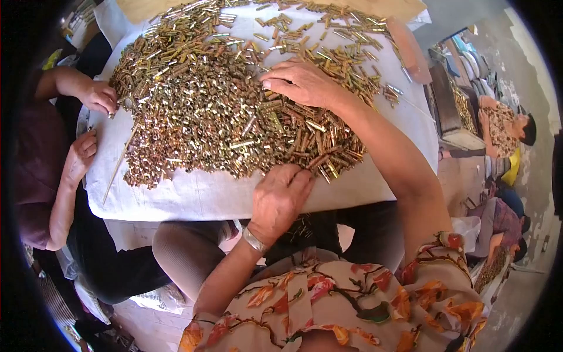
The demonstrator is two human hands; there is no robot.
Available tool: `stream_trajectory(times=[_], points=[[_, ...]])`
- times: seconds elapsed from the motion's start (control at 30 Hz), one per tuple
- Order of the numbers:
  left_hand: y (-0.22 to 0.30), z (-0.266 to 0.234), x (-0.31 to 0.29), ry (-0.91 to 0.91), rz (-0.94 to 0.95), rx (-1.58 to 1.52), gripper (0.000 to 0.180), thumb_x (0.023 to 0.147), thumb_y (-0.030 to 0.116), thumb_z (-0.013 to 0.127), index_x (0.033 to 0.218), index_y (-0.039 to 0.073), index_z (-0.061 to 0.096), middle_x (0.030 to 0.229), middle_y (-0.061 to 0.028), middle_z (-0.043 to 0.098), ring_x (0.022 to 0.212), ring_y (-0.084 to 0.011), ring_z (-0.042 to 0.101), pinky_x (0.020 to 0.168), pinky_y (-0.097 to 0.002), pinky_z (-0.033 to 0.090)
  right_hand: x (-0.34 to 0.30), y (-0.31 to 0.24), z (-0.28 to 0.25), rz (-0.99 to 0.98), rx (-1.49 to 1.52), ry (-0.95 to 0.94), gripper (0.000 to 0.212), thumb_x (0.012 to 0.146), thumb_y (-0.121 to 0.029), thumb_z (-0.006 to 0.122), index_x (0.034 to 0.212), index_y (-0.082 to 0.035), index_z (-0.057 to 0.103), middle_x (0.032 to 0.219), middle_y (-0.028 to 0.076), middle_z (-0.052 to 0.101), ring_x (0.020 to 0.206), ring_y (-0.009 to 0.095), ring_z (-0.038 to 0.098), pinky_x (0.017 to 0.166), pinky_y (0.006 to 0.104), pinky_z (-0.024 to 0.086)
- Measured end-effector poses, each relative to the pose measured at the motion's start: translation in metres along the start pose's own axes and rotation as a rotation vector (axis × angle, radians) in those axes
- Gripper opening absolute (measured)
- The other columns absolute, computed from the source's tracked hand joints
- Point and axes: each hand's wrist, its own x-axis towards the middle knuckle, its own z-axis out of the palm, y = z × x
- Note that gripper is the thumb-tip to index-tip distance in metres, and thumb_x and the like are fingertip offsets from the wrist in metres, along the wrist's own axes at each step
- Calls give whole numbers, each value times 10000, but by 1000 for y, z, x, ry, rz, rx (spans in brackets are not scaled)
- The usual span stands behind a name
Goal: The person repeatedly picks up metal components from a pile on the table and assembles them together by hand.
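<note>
A broad heap of small brass-coloured metal tubes [190,114] covers much of a white cloth-topped table. Many tubes in the heap's middle and left stand on end, packed tightly. Longer tubes [316,138] lie loose on its right side. My right hand [302,83] rests over the heap's upper right, fingers stretched leftward and touching the tubes. At the heap's front edge is my left hand [281,196], with a metal bracelet [254,240] on the wrist. Its fingers are curled against the tubes; their tips are hidden, so what they hold cannot be made out.
A person at the left has one hand [99,97] at the heap's edge and the other hand [81,152] beside the table. A thin stick [120,167] lies on the white cloth [170,205]. Other people [501,126] sit farther off to the right.
</note>
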Motion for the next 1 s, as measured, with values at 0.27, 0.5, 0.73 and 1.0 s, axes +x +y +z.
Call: stream_trajectory(times=[0.27, 0.5, 0.73, 1.0], points=[[7, -4, -5, -1, 39, -9, 113, 737, 113, 719, 833, 89, 664, 835, -53, 584, 766, -239, 598, 647, -345, 502, -58, -29, -19, -116, -259, 321, 317, 917, -331, 534, 1120, -117, 652, 1148, 118, 631, 1076, 302, 571, 920, 386, 424], [7, 0, -19, 19, 46, 22, 131, 736, 91, 704, 862, 90, 669, 894, -59, 599, 823, -254, 603, 705, -347, 503, -182, -114, -14, 397, 163, 403, 170, 826, -199, 661, 869, -43, 607, 767, 122, 605, 699, 329, 593, 622, 421, 469], [17, 1, -21, 95, 69, 101, 130, 760, 82, 697, 888, 74, 679, 910, -78, 617, 816, -275, 607, 705, -363, 500, -199, -128, 21, 512, -61, 435, 178, 790, -178, 694, 856, -42, 600, 806, 132, 628, 725, 337, 608, 620, 411, 469], [44, -18, -46, 63, -262, -325, 109, 835, 62, 667, 944, 52, 663, 857, -66, 653, 791, -156, 643, 690, -289, 516, -219, -155, 9, 398, 251, 519, 135, 854, -80, 636, 974, -25, 607, 806, 124, 616, 710, 242, 607, 650, 309, 476]])
